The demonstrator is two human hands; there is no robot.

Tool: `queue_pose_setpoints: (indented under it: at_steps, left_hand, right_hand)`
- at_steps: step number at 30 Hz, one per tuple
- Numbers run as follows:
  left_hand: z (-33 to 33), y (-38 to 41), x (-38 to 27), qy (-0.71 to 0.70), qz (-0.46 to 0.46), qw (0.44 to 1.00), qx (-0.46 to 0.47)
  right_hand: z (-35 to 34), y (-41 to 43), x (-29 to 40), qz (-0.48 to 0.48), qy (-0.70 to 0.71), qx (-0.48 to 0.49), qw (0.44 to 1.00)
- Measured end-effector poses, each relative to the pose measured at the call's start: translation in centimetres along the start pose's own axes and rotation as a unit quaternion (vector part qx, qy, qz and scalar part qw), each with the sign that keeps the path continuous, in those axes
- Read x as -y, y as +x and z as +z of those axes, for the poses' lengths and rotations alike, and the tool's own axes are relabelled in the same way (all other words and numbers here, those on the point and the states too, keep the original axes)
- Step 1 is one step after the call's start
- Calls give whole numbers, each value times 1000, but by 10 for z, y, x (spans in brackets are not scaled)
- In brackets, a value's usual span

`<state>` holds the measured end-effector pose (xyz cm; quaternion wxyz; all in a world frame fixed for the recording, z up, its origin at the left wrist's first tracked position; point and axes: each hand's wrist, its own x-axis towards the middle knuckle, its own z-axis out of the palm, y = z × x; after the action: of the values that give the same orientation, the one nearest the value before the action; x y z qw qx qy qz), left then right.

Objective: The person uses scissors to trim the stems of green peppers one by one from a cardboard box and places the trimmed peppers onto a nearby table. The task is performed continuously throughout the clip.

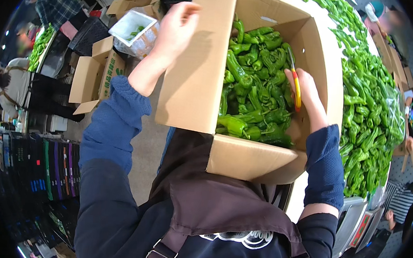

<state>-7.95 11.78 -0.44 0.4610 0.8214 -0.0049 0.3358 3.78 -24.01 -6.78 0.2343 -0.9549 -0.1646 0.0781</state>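
An open cardboard box (255, 155) stands before me, with many green peppers (256, 82) inside. My right hand (303, 85) is inside the box near its right wall, holding scissors (296, 85) with red and yellow handles, the blades pointing up the picture over the peppers. Raised above the box's left flap (196, 74), my left hand (181, 23) has curled fingers that are partly blurred; whether it holds anything I cannot tell.
More green peppers (365, 122) are heaped on the table at the right. At the left are a white foam box (132, 28) in plastic, an open carton (88, 74) and black crates (91, 34). Several people work around, including a person (17, 87) at the far left.
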Motion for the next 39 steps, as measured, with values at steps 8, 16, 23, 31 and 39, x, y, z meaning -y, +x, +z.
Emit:
queue_pose_setpoints:
  at_steps: [8, 16, 23, 31, 39]
  left_hand:
    - [143, -31, -35, 531, 230, 594, 559]
    - [186, -48, 37, 516, 226, 642, 520]
    - [229, -60, 14, 435, -120, 644, 617]
    - [198, -27, -27, 97, -267, 629, 724]
    - [180, -64, -12, 215, -424, 281, 834]
  right_hand:
    - [6, 6, -8, -7, -12, -7, 1000]
    - [8, 9, -6, -61, -28, -29, 997]
    - [6, 5, 0, -67, 11, -39, 997]
    - [5, 8, -2, -84, 24, -46, 995]
    - [0, -1, 5, -92, 14, -48, 994]
